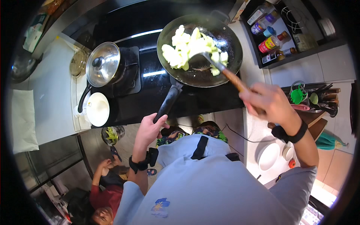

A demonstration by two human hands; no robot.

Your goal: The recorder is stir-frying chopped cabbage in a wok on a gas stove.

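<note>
My left hand (149, 128) grips the black handle (168, 100) of a dark wok (233, 53) on the stove. In my right hand (268, 102), slightly blurred, is the wooden handle (234, 79) of a metal spatula (215, 63). Its blade dips into a heap of pale green and white vegetable pieces (182, 46) in the wok, and part of the blade is hidden under them. A few pieces lie apart near the wok's right side. Faint steam rises at the back.
Left of the wok stands a lidded pan (103, 66), with a white bowl (98, 109) before it. Sauce bottles (270, 43) fill a shelf at right, above a utensil holder (312, 98). A white bowl (268, 156) sits on the right counter. Another person (108, 194) is at lower left.
</note>
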